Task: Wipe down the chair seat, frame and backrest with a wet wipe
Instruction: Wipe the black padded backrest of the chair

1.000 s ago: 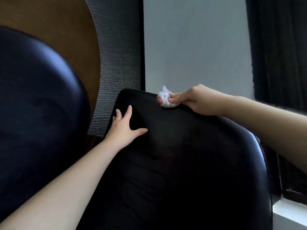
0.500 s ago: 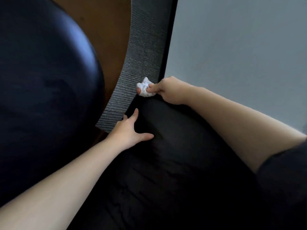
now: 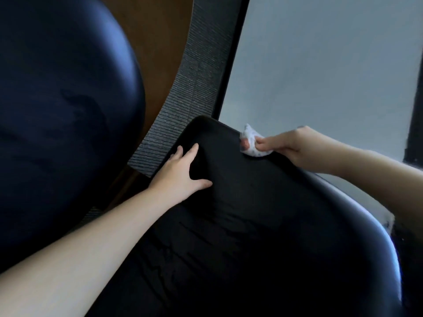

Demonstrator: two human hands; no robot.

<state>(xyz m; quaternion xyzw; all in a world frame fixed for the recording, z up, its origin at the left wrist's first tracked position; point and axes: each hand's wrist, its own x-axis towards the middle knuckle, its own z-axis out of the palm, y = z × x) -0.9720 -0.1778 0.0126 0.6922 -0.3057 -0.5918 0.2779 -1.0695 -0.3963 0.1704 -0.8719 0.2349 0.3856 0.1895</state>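
At the far left a rounded, glossy dark-blue padded chair (image 3: 57, 133) fills the view, with a brown wooden panel (image 3: 158, 30) and a grey ribbed strip (image 3: 196, 88) behind it. Next comes the left hand (image 3: 180, 175), lying flat with fingers straight and spread on the upper left corner of the black, smooth, leather-like backrest (image 3: 251, 236). It holds nothing and seems to steady the chair. Further right, on the backrest's top edge, sits the crumpled white wet wipe (image 3: 253, 146), pinched between the thumb and curled fingers of the right hand (image 3: 295, 145), with a pale grey wall (image 3: 332, 65) behind.

The step in hand looks like wiping the top rim of the backrest. To do it well, the bunched wipe is best opened a little so that more damp surface meets the rim. It can then be drawn along the edge in overlapping passes with firm pressure, wrapping over to the rear side. The left hand should brace against that push, then shift so the corner beneath it gets wiped too. The seat and frame are out of view.
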